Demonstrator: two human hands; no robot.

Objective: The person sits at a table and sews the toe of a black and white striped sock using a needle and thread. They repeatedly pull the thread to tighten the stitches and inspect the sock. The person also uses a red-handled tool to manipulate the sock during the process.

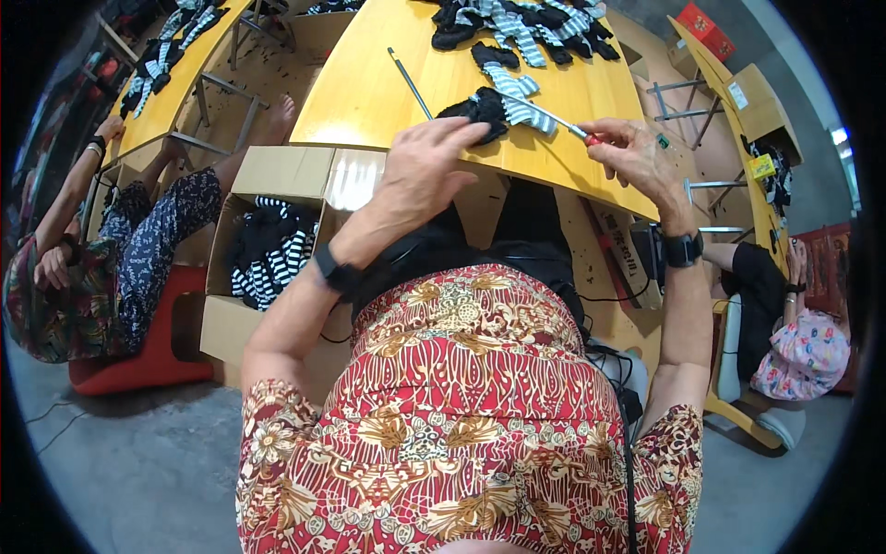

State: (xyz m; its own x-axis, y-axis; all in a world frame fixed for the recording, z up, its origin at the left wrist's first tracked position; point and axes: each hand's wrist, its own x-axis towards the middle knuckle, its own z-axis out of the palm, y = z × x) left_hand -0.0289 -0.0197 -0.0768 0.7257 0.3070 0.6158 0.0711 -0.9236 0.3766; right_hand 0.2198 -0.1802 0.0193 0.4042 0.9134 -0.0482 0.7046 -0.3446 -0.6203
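The left hand (426, 157) lies flat with fingers pressed together on a soft black-and-grey striped sock (498, 106) near the front edge of the smooth, curved yellow wooden table (369, 92). The right hand (637, 152) pinches the red handle of a thin metal rod (544, 115) whose shaft runs into the sock. A cardboard box (277, 175) of striped knitwear stands below the table.

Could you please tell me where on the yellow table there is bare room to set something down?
The yellow table is bare on its left half, between the loose metal rod and the left edge. It is crowded at the far end with the pile of striped socks, and near the front where the left hand and right hand work.
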